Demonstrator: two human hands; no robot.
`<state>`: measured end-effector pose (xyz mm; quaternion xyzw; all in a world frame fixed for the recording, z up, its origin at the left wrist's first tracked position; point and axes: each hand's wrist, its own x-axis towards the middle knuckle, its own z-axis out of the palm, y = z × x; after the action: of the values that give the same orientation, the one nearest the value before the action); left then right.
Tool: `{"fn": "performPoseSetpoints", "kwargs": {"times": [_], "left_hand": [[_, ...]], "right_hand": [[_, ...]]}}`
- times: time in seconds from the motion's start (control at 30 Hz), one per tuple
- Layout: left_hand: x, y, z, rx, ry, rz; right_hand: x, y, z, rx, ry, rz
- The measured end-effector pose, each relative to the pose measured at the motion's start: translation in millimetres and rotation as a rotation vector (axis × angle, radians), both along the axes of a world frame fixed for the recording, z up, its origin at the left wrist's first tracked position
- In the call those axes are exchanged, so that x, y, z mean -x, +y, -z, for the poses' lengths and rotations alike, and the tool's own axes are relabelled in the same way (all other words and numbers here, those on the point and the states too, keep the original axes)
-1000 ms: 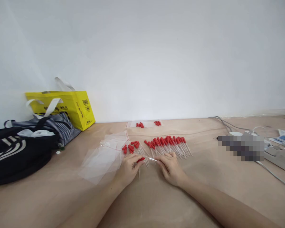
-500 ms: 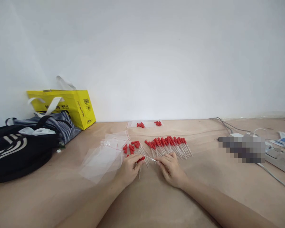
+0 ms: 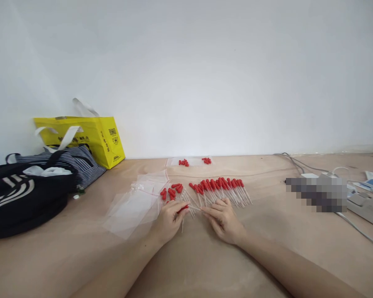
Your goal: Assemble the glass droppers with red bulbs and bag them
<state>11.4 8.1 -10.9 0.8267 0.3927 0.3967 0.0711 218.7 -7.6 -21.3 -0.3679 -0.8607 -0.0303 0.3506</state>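
My left hand (image 3: pixel 168 218) pinches a red rubber bulb (image 3: pixel 182 209) near the table's middle. A thin clear tube (image 3: pixel 195 207) runs from the bulb to the fingertips of my right hand (image 3: pixel 224 221), which are closed on it. Behind and right of the hands lies a row of droppers with red bulbs (image 3: pixel 219 184), their clear tubes pointing toward me. Loose red bulbs (image 3: pixel 172 193) lie just beyond my left hand, beside several bare clear tubes (image 3: pixel 192 213) partly hidden by it.
Flat clear plastic bags (image 3: pixel 132 211) are spread left of the hands. Farther back lies a bag with red bulbs (image 3: pixel 184 162). A yellow bag (image 3: pixel 107 142), striped bag (image 3: pixel 90 165) and black bag (image 3: pixel 25 203) stand left; cables (image 3: pixel 357 232) and white devices (image 3: pixel 365 207) lie right.
My right fingertips have shifted slightly left, closer to my left hand, and less tube shows between the hands. My left hand has barely moved.
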Motion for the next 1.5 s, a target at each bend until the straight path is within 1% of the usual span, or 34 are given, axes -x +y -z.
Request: {"fn": "performPoseSetpoints", "kwargs": {"times": [0.2, 0.33, 0.6, 0.73, 0.93, 1.07, 1.13, 1.27, 1.4, 1.5], "left_hand": [[-2, -3, -1.1, 0.033, 0.021, 0.028], [-4, -4, -1.1, 0.034, -0.03, 0.027], [-9, -10, -5.2, 0.053, -0.107, 0.035], [-13, -14, -6.2, 0.148, -0.177, 0.016], [-18, -14, -4.4, 0.375, -0.366, -0.062], [-18, -14, -4.6, 0.461, -0.478, -0.059], [-17, -14, -4.4, 0.487, -0.472, -0.034], [-13, -12, -3.4, 0.49, -0.363, 0.043], [-10, -12, -3.9, 0.416, -0.241, 0.089], [-9, -14, -4.5, 0.357, -0.149, 0.113]], "right_hand": [[-1, -1, -3.8, 0.052, -0.035, -0.004], [2, -2, -3.6, 0.114, 0.012, -0.014], [6, -5, -3.1, 0.155, 0.058, -0.048], [4, -4, -2.9, 0.138, 0.075, -0.054], [10, -8, -3.1, 0.057, 0.09, -0.013], [13, -8, -3.7, 0.006, 0.076, 0.008], [11, -6, -3.9, -0.006, 0.052, -0.005], [3, -1, -5.4, 0.013, -0.006, -0.059], [-3, 1, -6.6, 0.041, -0.049, -0.084], [-4, 2, -6.1, 0.032, -0.076, -0.102]]}}
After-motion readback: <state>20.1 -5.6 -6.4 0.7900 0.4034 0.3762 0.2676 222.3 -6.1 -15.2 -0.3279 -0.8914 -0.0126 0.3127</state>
